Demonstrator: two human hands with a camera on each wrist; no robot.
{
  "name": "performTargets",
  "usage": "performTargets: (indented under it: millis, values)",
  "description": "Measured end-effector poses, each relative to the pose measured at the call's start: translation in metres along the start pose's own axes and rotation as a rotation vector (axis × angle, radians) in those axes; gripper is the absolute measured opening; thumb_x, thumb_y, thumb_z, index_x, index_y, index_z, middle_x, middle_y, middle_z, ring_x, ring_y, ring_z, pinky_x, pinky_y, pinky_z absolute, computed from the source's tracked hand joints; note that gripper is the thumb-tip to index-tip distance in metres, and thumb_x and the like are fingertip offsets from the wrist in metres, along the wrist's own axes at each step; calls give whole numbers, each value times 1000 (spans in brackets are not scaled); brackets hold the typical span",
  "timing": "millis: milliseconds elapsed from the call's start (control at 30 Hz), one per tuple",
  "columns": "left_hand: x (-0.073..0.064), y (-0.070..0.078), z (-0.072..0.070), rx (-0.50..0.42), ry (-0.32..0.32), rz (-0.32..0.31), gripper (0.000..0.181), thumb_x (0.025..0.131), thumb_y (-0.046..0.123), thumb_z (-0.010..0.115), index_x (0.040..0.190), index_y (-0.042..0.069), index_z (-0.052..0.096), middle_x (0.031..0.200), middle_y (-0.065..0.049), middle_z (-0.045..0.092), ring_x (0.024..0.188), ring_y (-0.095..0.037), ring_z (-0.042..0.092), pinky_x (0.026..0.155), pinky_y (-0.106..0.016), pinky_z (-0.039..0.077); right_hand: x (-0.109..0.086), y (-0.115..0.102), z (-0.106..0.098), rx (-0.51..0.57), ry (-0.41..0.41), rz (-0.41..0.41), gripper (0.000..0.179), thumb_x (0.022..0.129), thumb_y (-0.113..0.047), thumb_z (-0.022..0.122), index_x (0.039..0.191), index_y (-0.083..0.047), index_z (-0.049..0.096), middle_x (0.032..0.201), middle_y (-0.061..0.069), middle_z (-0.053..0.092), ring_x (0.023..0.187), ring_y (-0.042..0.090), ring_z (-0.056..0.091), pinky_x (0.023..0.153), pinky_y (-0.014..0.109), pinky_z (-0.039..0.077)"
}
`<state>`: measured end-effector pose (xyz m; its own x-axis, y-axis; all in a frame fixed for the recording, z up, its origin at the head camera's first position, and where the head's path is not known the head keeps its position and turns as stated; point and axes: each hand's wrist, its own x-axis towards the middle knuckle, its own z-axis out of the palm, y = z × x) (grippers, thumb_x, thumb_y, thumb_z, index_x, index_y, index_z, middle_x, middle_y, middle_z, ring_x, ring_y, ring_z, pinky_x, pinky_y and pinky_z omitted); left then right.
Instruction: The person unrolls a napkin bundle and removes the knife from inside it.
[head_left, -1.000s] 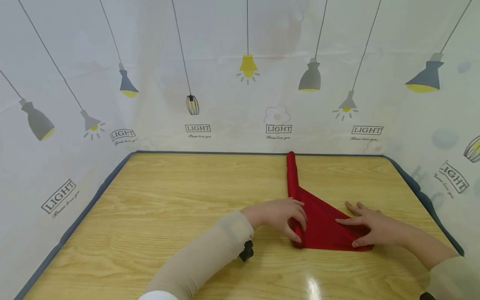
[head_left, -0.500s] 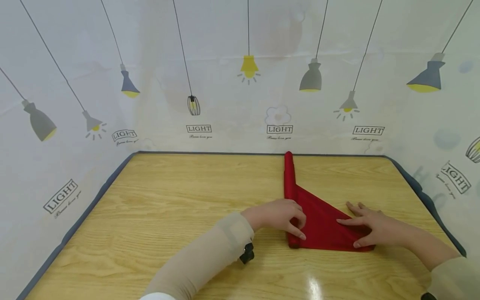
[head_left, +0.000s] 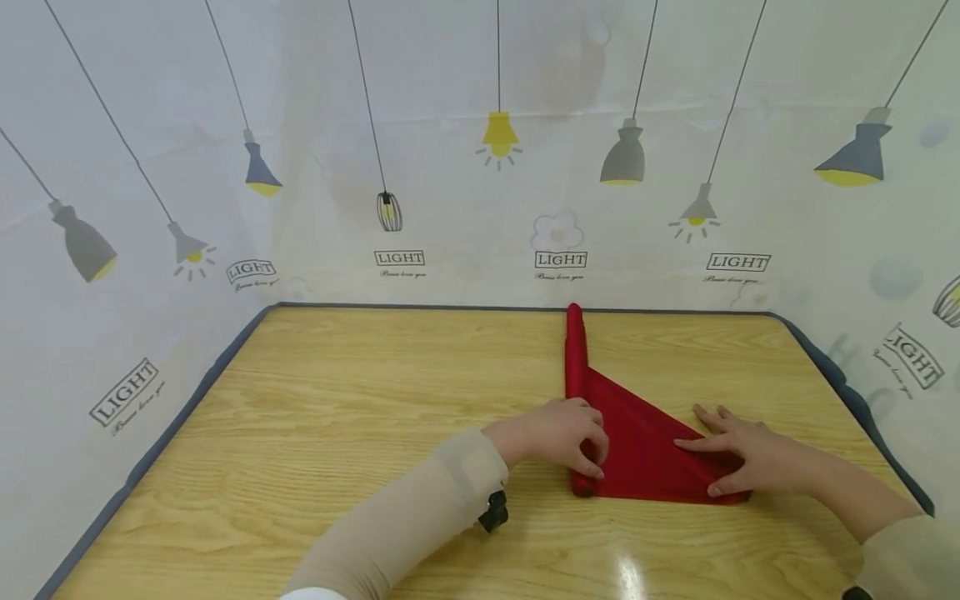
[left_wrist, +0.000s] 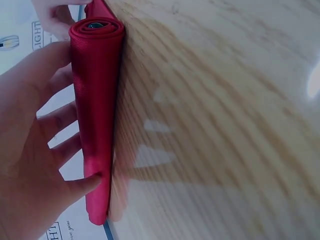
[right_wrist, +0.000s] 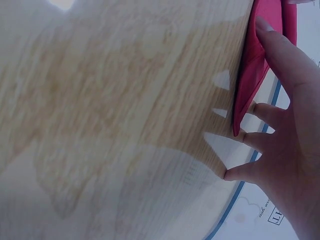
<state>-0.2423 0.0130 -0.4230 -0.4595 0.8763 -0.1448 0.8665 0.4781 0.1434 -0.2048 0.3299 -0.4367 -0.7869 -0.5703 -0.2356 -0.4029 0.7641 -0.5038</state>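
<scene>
Hands apart: my left hand (head_left: 557,432) curls over red cloth roll (head_left: 575,354), my right hand (head_left: 761,457) lies splayed on loose flap (head_left: 641,446) running from it. Left wrist view gives me coiled end (left_wrist: 111,30), dark core (left_wrist: 95,25), unclear from head view. Roll lies on wooden table (head_left: 360,375), lamp-print backdrop (head_left: 442,175) beyond.

**Left hand (head_left: 566,432) bent over the red roll (head_left: 576,354), right hand (head_left: 753,456) spread**

Your left forearm (head_left: 390,521) reaches in from the left of the roll, back of the hand upward. Its fingers curl over the roll, your left thumb (head_left: 588,467) towards the roll's near end. Your right forearm (head_left: 847,483) slants in from the roll's right. That hand sits apart from the roll, fingers splayed, right thumb (head_left: 729,484) standing away from them.
</scene>
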Motion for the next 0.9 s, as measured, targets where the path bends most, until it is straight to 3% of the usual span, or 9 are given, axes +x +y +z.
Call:
performTargets:
  millis: [167, 333, 533, 667, 900]
  values:
    - [-3, -4, 1, -56, -28, 22, 8, 90, 37, 69, 91, 30, 73, 108, 10, 57, 111, -9, 45, 89, -19, 37, -1, 0, 1, 7, 1, -1, 62, 79, -41, 77, 136, -23, 60, 152, 32, 21, 134, 62, 7, 89, 83, 5]
    - [-8, -9, 3, -101, -32, 49, 6, 90, 29, 68, 91, 28, 74, 109, 10, 57, 116, -11, 42, 95, -18, 35, 0, 2, 1, 11, 0, 7, 62, 79, -42, 77, 136, -25, 60, 153, 31, 20, 135, 61, 7, 89, 83, 3]
    - [-14, -15, 3, -140, -38, 74, 11, 89, 23, 65, 90, 27, 75, 112, 10, 57, 128, -15, 39, 108, -22, 24, 0, 1, 1, 12, -3, 3, 62, 80, -43, 76, 137, -25, 59, 154, 30, 19, 135, 61, 6, 89, 83, 2]
    - [-16, -18, 5, -147, -23, 87, 15, 93, 31, 63, 89, 25, 76, 107, 12, 59, 126, -14, 42, 111, -23, 19, -1, 0, 1, 5, -2, -5, 63, 79, -44, 76, 137, -24, 59, 153, 31, 20, 134, 62, 7, 88, 84, 3]
    - [-22, -18, 4, -97, -3, 79, 23, 89, 49, 67, 82, 28, 72, 99, 13, 57, 111, -9, 45, 98, -20, 33, -1, 2, 1, -2, 1, -2, 63, 79, -45, 76, 137, -25, 59, 153, 30, 20, 135, 61, 7, 89, 83, 3]
